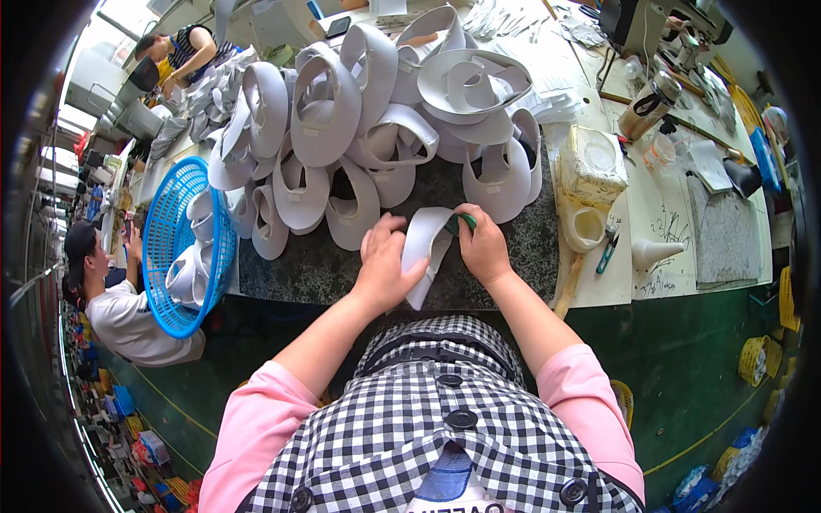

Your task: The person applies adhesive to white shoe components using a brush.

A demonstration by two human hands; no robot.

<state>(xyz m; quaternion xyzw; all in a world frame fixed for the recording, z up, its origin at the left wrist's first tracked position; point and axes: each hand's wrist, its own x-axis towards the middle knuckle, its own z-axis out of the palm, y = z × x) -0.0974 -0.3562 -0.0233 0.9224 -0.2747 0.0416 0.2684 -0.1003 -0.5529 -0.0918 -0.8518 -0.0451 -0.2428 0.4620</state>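
A white shoe upper [421,244] stands tilted over the dark speckled work mat [282,275]. Its near side is gripped by my left hand [382,263], thumb against the white surface and fingers bent behind. Pinched in my right hand [484,248] is a small green tool [464,222], pressed at the upper's right edge; its exact kind is mostly hidden by the fingers. Just beyond both hands rises a heap of similar white shoe uppers [325,111], piled loosely on one another.
A blue plastic basket [156,248] with several white uppers is at the left. On the right are a glue-stained block [590,162], a brush handle [567,286], a green-handled cutter [608,253], a white cone [657,254] and a flask [650,107]. Two other people sit leftward.
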